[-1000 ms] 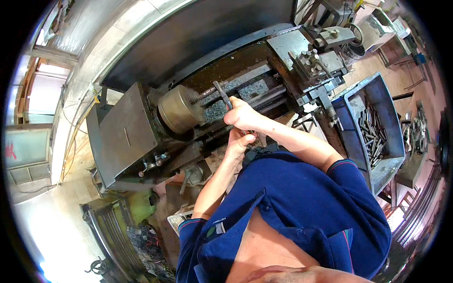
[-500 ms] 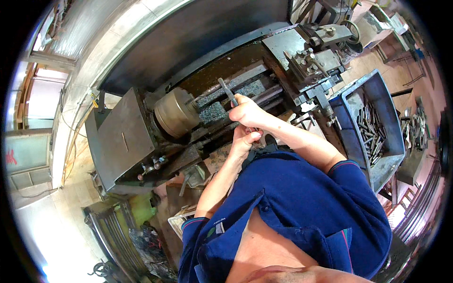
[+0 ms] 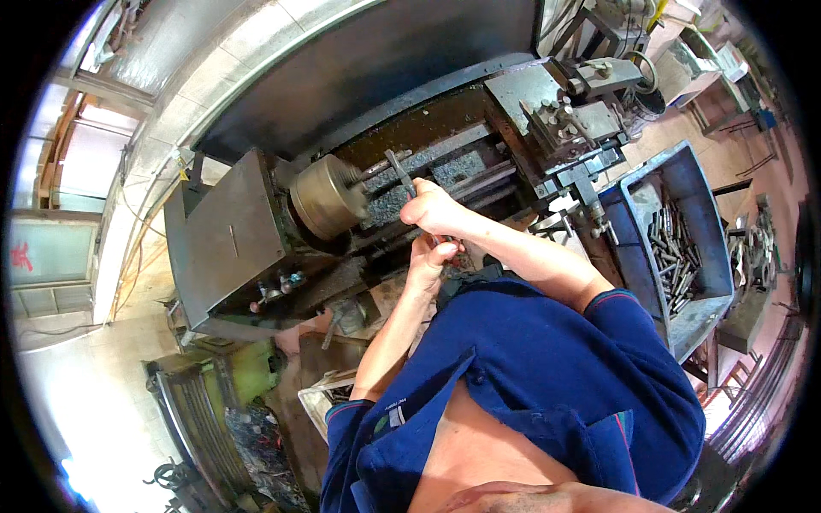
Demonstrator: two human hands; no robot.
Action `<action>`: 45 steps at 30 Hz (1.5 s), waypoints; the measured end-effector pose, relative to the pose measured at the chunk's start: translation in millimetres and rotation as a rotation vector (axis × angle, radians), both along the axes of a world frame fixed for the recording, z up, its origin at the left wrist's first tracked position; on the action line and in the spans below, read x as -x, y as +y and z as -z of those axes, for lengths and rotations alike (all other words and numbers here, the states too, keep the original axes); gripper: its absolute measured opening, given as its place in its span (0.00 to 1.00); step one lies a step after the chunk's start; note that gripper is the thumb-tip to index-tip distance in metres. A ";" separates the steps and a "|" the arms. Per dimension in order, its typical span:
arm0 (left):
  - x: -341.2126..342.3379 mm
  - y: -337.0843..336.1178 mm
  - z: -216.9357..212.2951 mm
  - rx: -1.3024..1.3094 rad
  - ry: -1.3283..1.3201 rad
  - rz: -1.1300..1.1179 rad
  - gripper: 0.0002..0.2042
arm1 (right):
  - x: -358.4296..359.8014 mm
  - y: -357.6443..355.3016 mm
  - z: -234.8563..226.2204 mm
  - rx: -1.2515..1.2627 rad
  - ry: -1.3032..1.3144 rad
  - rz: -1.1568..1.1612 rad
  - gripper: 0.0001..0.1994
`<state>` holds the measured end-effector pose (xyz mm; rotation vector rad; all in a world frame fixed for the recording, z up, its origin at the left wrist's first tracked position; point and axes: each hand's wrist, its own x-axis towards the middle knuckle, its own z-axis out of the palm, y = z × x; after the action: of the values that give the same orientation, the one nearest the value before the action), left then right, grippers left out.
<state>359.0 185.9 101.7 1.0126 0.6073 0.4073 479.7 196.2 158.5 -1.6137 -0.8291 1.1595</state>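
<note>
A long, narrow metal tool [image 3: 399, 171] slants across the lathe bed; its exact kind is hard to make out. My right hand [image 3: 430, 209] is closed around its middle. Below that, my left hand [image 3: 428, 263] is closed with the thumb up, near the tool's lower end, which the fingers largely hide. A thin metal rod [image 3: 374, 170] sticks out of the round brass-coloured lathe chuck [image 3: 327, 197]. The tool's far end overlaps the rod's free end in the view; whether they touch, I cannot tell. The chuck's front looks smeared.
Left of the chuck stands the grey headstock [image 3: 229, 244] with small knobs. Grey chips [image 3: 466, 167] lie in the bed. The carriage with its tool post [image 3: 558, 124] is to the right. A blue bin [image 3: 718, 256] holding several metal rods stands at my right.
Both hands and the tool have shifted left, so the tool's far end is nearer the chuck and over the rod's end. The whole view has moved slightly.
</note>
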 end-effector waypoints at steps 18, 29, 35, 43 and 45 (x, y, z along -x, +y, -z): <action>-8.8 -0.8 -2.9 -0.084 0.035 0.057 0.22 | -8.2 -5.4 18.3 -0.065 0.058 0.053 0.09; -9.6 -0.8 -7.1 -0.109 -0.025 0.017 0.21 | -4.8 -7.9 9.8 -0.113 0.148 0.073 0.09; 5.6 6.6 13.8 -0.005 -0.054 -0.016 0.23 | 3.6 -1.4 -1.4 -0.042 0.067 0.015 0.11; -17.1 -0.4 7.6 0.019 -0.118 0.014 0.21 | -14.7 -8.8 6.8 -0.006 -0.098 0.057 0.12; -20.2 0.2 5.2 0.018 -0.062 0.099 0.21 | -21.0 -14.3 16.1 -0.080 0.113 0.147 0.10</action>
<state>379.1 186.1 96.5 1.0051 0.5024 0.3446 500.7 181.9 142.4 -1.5034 -0.6651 1.0890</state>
